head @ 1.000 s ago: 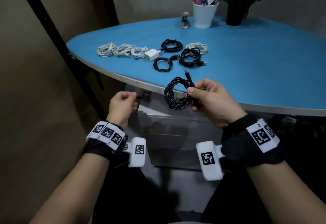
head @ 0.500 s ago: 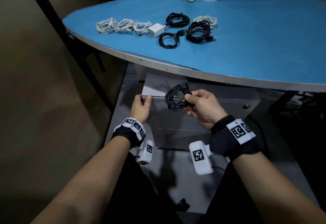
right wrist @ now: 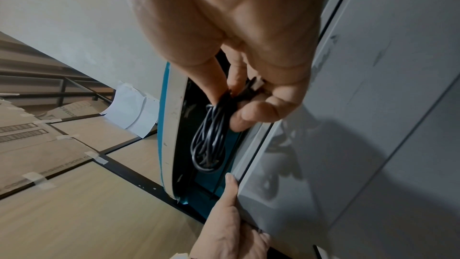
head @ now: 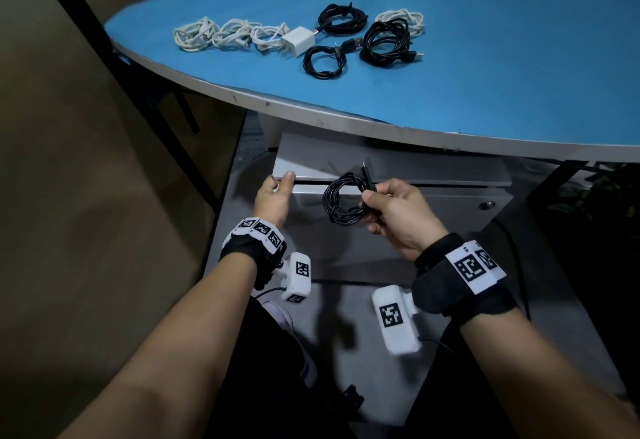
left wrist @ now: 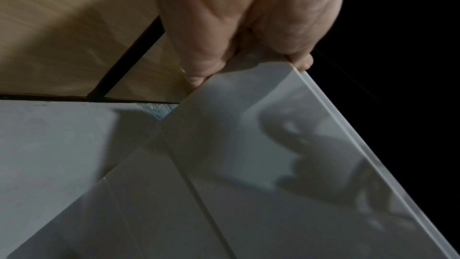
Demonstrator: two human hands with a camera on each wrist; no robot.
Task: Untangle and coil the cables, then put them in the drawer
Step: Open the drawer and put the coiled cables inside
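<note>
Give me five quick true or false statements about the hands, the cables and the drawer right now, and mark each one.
1. The right hand holds a coiled black cable. True.
2. The left hand hangs free, touching nothing. False: its fingers grip the top left corner of the drawer front.
3. White cable bundles lie on the blue table. True.
4. The table holds no black cables. False: three black coils lie there beside a white charger.
5. The held cable already lies inside the drawer. False: it is in front of the drawer, up in the right hand.
</note>
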